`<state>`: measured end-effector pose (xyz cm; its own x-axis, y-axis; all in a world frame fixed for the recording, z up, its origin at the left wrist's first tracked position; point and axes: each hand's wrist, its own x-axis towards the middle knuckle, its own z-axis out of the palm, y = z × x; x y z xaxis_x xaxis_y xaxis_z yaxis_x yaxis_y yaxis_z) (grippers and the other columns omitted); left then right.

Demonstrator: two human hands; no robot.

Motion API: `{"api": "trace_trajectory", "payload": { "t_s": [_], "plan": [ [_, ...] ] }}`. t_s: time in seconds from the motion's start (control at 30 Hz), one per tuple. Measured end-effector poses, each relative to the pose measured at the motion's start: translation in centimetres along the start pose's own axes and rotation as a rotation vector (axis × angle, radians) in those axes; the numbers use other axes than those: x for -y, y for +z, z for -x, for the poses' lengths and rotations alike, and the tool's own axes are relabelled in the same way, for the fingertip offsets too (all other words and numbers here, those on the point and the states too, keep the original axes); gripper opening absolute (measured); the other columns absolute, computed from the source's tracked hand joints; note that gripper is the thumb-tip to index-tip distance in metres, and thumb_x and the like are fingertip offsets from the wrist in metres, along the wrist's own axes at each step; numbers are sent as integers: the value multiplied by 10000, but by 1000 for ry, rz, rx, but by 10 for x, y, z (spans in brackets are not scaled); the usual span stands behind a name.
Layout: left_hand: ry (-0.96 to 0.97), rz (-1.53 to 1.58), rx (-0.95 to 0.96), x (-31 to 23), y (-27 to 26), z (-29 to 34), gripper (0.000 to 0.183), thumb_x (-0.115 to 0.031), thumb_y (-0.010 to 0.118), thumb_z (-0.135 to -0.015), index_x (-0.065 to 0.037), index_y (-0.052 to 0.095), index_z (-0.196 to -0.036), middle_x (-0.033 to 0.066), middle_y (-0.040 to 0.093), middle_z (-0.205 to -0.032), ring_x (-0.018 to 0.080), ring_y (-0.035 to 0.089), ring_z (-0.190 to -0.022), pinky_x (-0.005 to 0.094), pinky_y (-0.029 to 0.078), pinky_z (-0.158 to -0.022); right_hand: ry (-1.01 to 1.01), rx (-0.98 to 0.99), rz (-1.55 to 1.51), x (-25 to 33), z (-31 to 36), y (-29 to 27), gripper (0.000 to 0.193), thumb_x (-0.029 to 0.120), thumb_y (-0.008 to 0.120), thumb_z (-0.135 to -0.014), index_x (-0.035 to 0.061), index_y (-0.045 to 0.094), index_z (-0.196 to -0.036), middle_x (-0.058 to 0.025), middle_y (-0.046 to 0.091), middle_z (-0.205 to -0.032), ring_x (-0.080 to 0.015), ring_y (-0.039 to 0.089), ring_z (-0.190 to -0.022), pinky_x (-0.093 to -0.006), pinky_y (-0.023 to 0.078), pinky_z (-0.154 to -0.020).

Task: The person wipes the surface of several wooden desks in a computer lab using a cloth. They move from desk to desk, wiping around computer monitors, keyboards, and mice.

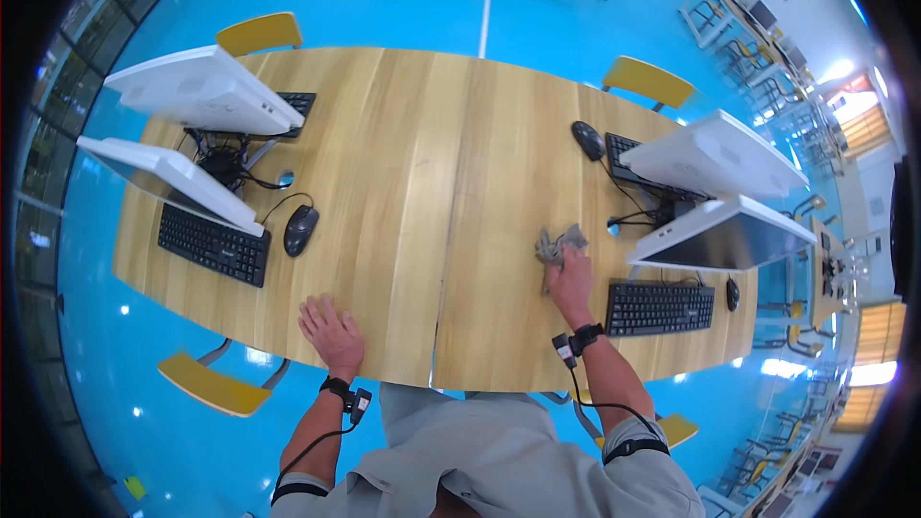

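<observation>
A crumpled grey cloth (560, 244) lies on the wooden table (413, 182), bunched at the fingers of my right hand (572, 283). That hand presses down on the cloth, its fingertips partly covered by the folds. My left hand (332, 334) rests flat near the table's front edge with fingers spread, holding nothing. Right of my right hand sits a black keyboard (660, 308), below a white monitor (724, 238). A black mouse (300, 230) is the nearest item beyond my left hand.
At the left stand two white monitors (206, 86) with a black keyboard (215, 242) and tangled cables (223, 165). Another monitor (720, 155) and a mouse (587, 140) are at the far right. Yellow chairs (213, 384) surround the table on a blue floor (384, 5).
</observation>
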<state>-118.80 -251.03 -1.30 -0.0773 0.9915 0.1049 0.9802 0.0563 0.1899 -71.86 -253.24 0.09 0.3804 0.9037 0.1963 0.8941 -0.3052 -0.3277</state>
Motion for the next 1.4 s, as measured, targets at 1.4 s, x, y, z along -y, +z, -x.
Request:
{"api": "trace_trajectory", "payload": {
  "t_s": [1.4],
  "plan": [
    [510, 59, 284, -101, 6, 57, 675, -298, 697, -891, 29, 474, -1438, 336, 421, -1489, 498, 368, -1408, 556, 322, -1166, 272, 107, -45, -108, 266, -122, 436, 115, 625, -809, 109, 651, -1244, -155, 599, -1082, -377, 593, -1040, -481, 532, -844]
  ]
}}
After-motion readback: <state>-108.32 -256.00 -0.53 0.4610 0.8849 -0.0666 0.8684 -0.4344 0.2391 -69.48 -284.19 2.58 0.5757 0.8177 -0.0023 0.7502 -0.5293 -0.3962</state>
